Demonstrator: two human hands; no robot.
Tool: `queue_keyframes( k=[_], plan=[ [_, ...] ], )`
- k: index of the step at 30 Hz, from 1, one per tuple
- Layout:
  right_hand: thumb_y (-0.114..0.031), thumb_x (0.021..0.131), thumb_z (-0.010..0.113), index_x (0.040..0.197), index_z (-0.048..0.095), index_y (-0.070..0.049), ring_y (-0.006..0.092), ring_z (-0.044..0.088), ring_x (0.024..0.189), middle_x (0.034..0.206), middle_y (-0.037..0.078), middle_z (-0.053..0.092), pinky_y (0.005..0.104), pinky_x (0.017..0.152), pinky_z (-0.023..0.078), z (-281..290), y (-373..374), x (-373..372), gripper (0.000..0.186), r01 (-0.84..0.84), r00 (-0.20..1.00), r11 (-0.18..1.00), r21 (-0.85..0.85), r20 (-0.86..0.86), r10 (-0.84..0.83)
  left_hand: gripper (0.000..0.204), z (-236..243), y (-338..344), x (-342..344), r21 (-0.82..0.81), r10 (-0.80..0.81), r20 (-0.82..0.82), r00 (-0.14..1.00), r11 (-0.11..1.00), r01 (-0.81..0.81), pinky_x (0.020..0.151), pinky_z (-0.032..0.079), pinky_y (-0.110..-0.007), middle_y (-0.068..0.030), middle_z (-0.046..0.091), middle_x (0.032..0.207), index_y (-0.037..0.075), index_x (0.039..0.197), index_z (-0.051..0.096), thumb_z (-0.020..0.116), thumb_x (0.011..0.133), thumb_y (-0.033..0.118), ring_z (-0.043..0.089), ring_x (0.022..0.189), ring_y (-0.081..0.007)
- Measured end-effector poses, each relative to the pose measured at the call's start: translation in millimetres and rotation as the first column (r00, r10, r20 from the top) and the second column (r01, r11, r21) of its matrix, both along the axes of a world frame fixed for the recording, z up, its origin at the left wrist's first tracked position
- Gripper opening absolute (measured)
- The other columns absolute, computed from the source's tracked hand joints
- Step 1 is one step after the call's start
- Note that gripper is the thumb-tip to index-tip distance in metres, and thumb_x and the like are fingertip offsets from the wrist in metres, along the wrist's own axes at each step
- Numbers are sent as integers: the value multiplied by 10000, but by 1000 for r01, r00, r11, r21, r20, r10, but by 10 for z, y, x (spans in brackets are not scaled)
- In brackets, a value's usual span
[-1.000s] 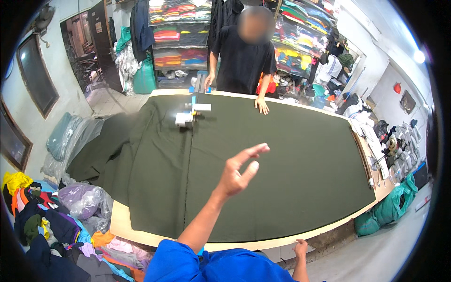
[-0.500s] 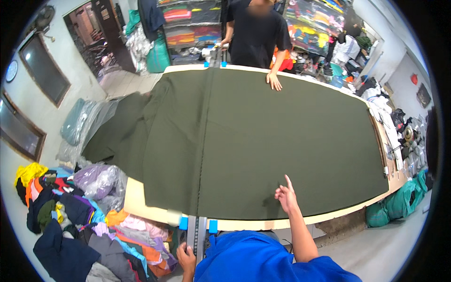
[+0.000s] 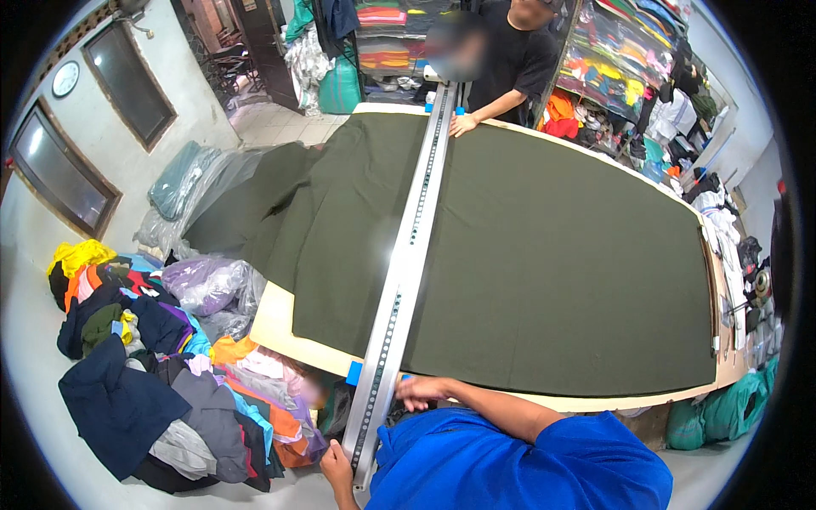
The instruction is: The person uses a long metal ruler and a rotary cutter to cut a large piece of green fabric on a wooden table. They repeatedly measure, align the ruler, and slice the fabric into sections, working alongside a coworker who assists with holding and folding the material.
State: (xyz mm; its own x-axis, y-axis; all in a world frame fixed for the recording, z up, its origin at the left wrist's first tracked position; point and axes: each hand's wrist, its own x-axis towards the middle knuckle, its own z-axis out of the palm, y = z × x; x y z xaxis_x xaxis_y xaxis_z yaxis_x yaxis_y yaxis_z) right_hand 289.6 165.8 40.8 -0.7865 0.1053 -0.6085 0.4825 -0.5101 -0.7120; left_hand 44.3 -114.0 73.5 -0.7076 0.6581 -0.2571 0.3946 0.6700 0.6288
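Rail (image 3: 404, 280) held by its near end, spanning dark green cloth (image 3: 561, 255)

With the view's middle as the clock's centre, the left hand (image 3: 337, 463) sits between 6 and 7, closed on the rail's left edge, fingers mostly hidden. The right hand (image 3: 422, 391) is at 6, just beside the opposite edge, fingers loosely bent and blurred; I cannot tell whether they touch the blue clip (image 3: 406, 378) there.

For good control, I would keep the left grip firm without twisting, and steady the right edge so that the rail does not skew.

The rail runs up to just past 12. Near 1, a co-worker's hand (image 3: 463, 125) is beside the far end; both ends should be kept in line.

The cloth lies flat from 1 to 5, but folds gather at 10; smoothing those would probably help. The pale table (image 3: 276, 310) shows at 8, near heaped clothes (image 3: 153, 374).
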Motion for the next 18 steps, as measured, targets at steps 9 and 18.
queue_keyframes(
  k=[9,18],
  plan=[
    [-300,1113,482,1519,624,-249,123,584,858,926,10,637,316,788,510,370,7,541,433,-114,992,982,151,-39,121,450,-146,928,-375,374,41,373,927,908,-191,701,485,-271,-44,711,908,-8,1145,738,503,1143,376,635,797,-143],
    [-236,1142,491,1453,651,-128,136,620,902,963,43,677,310,847,533,804,-730,2086,365,262,936,902,342,139,-325,652,-926,2821,-468,283,117,830,545,754,-592,619,503,-265,-139,569,1378,49,1545,388,675,1052,363,754,1026,-253]
  ],
)
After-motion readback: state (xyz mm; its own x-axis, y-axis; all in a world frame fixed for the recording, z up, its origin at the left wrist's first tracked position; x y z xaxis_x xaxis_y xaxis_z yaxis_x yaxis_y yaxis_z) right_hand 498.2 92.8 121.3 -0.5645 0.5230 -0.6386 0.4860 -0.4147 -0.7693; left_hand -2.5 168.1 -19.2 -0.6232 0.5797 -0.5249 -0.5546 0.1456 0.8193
